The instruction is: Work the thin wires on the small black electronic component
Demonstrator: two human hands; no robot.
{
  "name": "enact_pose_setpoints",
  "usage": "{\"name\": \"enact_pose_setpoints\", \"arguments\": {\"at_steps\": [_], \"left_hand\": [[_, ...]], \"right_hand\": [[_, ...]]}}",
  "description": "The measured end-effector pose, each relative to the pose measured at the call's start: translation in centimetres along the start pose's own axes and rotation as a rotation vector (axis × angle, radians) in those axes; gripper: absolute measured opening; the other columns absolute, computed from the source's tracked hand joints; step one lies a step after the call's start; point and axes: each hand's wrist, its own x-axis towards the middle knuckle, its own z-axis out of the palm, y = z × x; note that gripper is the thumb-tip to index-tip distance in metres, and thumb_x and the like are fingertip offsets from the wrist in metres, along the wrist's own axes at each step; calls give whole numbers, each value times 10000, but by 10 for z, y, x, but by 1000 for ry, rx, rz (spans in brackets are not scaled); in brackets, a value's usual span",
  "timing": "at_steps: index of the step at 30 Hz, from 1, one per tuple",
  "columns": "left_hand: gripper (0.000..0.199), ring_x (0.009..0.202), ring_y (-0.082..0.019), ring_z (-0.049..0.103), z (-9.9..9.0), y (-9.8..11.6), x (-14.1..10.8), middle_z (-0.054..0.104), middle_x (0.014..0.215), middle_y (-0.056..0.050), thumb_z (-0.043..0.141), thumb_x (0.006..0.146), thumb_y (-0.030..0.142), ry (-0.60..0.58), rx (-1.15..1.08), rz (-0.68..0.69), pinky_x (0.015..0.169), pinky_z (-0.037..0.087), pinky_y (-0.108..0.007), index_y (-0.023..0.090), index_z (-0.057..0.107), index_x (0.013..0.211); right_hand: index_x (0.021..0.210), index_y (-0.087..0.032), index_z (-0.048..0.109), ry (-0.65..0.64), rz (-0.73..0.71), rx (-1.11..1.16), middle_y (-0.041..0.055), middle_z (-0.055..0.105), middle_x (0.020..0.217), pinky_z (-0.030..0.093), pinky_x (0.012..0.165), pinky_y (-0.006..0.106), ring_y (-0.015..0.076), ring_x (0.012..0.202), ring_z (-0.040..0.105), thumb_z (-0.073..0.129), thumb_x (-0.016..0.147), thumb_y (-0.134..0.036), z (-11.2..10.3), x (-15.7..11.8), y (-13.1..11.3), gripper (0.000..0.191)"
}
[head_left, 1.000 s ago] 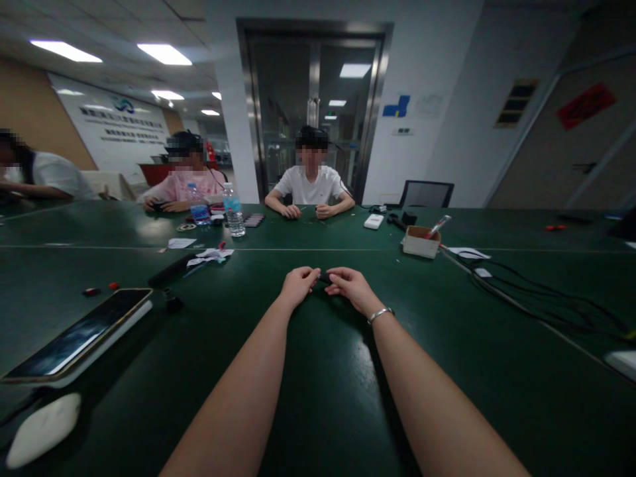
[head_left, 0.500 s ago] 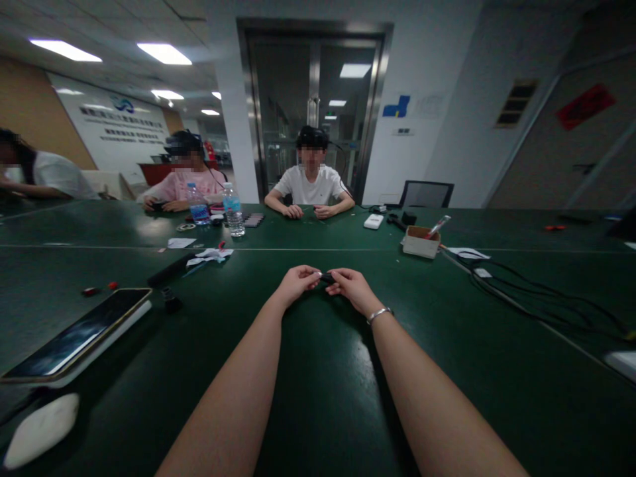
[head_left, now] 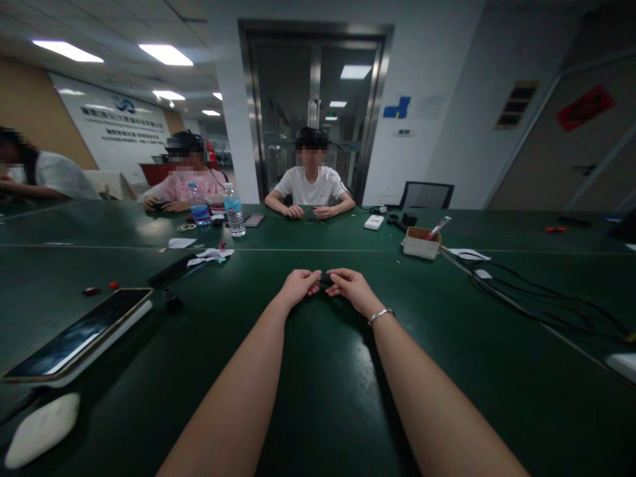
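- Left hand [head_left: 299,286] and right hand [head_left: 352,286] pinch a small dark object [head_left: 326,279] by opposite ends.
- It sits between them over the green table [head_left: 328,384]; contact is unclear.
- Handling looks underway, nothing set down yet; what is finished cannot be told.
- The phone [head_left: 84,331] lies well apart, untouched.

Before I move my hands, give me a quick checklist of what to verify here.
1. Black piece in the right hand: ok, pinched in its fingers.
2. Left hand gripping the black piece: cannot tell; its fingertips are at the left end, but the detail is too small.
3. Phone apart from both hands: ok, it lies off to the left.
4. Bottles upright: ok, both stand.
5. Box upright: ok, it sits beyond the right hand, further right.
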Motion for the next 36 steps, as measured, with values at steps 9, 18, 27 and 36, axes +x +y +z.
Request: {"name": "enact_pose_setpoints", "arguments": {"at_steps": [9, 18, 27, 36], "left_hand": [[383, 417, -75, 466, 3, 0, 0, 547, 482, 4, 553, 795, 478, 51, 77, -18, 423, 326, -198, 135, 571, 625], [270, 473, -78, 516, 5, -5, 2, 582, 563, 11, 612, 776, 415, 95, 22, 46, 466, 397, -191, 145, 604, 758], [238, 654, -99, 590, 2, 11, -8, 626, 704, -26, 725, 697, 241, -20, -150, 11, 568, 428, -201, 113, 620, 868], [247, 522, -84, 522, 1, 5, -6, 607, 612, -9, 696, 715, 339, -31, -50, 25, 553, 416, -231, 110, 614, 759]], "right_hand": [[959, -139, 651, -37, 11, 30, 30, 674, 813, 589, 610, 208, 110, 608, 683, 700, 712, -93, 0, -3, -3, 256], [927, -112, 658, -34, 13, 11, 48, 688, 800, 586, 599, 192, 101, 600, 673, 698, 716, -86, 1, -1, 0, 216], [919, -118, 621, 33, 19, 41, 50, 680, 696, 573, 547, 214, 134, 565, 679, 632, 810, -140, 2, -1, -2, 111], [918, -118, 619, 26, 3, -4, 39, 668, 689, 547, 491, 185, 114, 519, 659, 657, 790, -144, 0, 2, 1, 137]]}}
